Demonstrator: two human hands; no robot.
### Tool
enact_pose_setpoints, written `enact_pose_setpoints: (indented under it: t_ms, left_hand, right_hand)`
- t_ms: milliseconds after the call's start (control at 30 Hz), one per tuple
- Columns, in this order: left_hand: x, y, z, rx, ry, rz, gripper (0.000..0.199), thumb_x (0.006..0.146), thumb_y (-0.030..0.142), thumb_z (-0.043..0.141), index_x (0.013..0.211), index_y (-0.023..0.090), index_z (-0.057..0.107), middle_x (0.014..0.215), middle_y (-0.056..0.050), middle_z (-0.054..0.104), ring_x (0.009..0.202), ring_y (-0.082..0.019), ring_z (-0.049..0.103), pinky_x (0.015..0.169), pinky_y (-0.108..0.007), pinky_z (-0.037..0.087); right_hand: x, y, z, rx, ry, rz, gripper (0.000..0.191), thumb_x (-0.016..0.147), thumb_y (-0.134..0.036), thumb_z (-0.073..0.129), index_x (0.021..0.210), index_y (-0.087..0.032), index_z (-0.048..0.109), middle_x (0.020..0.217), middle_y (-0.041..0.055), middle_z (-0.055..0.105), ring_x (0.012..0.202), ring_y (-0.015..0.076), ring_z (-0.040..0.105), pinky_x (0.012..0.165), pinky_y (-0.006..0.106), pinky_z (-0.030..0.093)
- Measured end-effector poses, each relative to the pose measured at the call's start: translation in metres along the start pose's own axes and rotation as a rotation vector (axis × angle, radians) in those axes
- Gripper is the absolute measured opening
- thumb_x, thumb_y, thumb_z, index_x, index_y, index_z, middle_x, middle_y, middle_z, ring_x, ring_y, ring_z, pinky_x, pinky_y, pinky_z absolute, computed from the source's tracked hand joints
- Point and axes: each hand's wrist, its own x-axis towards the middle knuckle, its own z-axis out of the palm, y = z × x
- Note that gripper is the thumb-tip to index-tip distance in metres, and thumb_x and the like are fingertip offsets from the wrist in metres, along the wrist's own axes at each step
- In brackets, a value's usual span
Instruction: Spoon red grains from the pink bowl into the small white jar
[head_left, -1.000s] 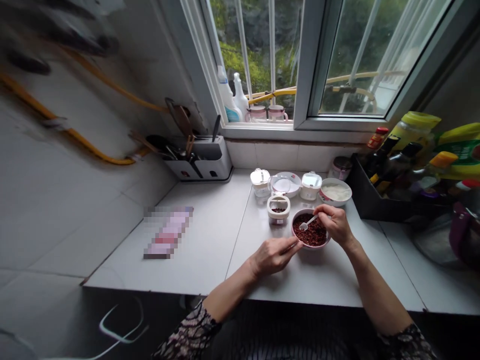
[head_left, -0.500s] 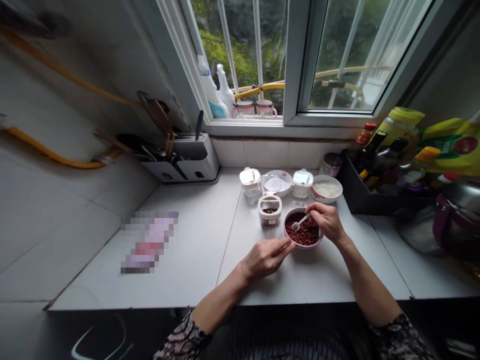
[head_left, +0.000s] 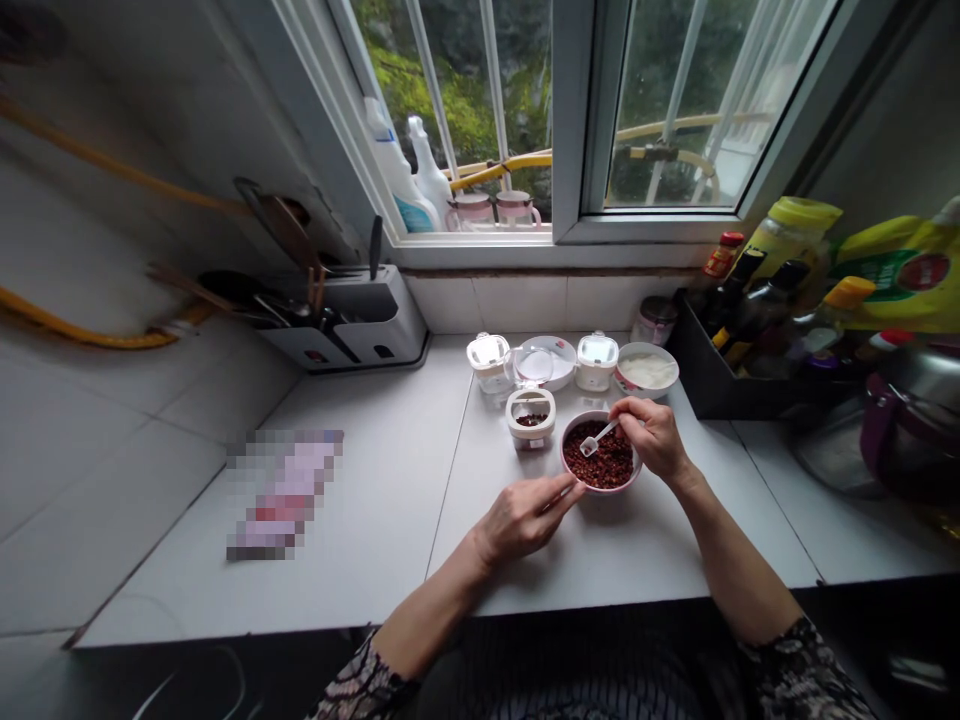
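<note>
Your right hand (head_left: 654, 437) still pinches a spoon (head_left: 589, 447) over the bowl (head_left: 604, 491) of red grains (head_left: 613, 464) on the counter (head_left: 360, 540); your left hand (head_left: 523, 516) touches the bowl, grip unclear. Only your view shifts; spoonwork seems unadvanced.

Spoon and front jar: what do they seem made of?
Spoon: probably plastic, as it is whitish and thin with a smooth look. Jar: its clear lower body could be glass or plastic; its cream rim, smooth and evenly coloured, looks like plastic.
</note>
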Motion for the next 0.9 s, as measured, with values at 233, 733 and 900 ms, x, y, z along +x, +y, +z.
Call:
enact_pose_setpoints:
  t_ms: [233, 733, 900]
  left_hand:
    - [-0.0012, -0.0006, 0.0005, 0.008, -0.012, -0.004, 0.037, 0.098, 0.007, 0.042, 0.133, 0.011, 0.053, 0.103, -0.014, 0.071, 0.078, -0.015, 0.071, 0.065, -0.025, 0.061]
    - [0.0003, -0.0009, -0.0002, 0.013, -0.002, 0.007, 0.036, 0.097, 0.006, 0.043, 0.131, 0.011, 0.055, 0.103, -0.013, 0.071, 0.075, -0.015, 0.069, 0.061, -0.025, 0.059]
    - [0.0006, -0.0010, 0.0006, -0.003, 0.006, 0.002, 0.036, 0.097, 0.006, 0.042, 0.129, 0.011, 0.056, 0.103, -0.013, 0.071, 0.077, -0.015, 0.069, 0.063, -0.025, 0.060]
  right_hand:
    - [-0.0003, 0.0011, 0.0028, -0.038, 0.010, -0.061, 0.023, 0.080, -0.021, 0.046, 0.070, -0.022, 0.067, 0.061, 0.0018, 0.066, 0.067, 0.0194, 0.059, 0.072, 0.031, 0.046]
    - [0.0012, 0.0053, 0.0064, 0.259, 0.070, 0.190, 0.018, 0.074, -0.026, 0.050, 0.070, -0.019, 0.066, 0.051, -0.0015, 0.058, 0.048, 0.0135, 0.053, 0.050, 0.025, 0.042]
    - [0.0057, 0.0022, 0.0052, 0.431, 0.063, 0.315, 0.016, 0.071, -0.028, 0.053, 0.069, -0.018, 0.066, 0.049, -0.0019, 0.058, 0.045, 0.0120, 0.050, 0.046, 0.024, 0.041]
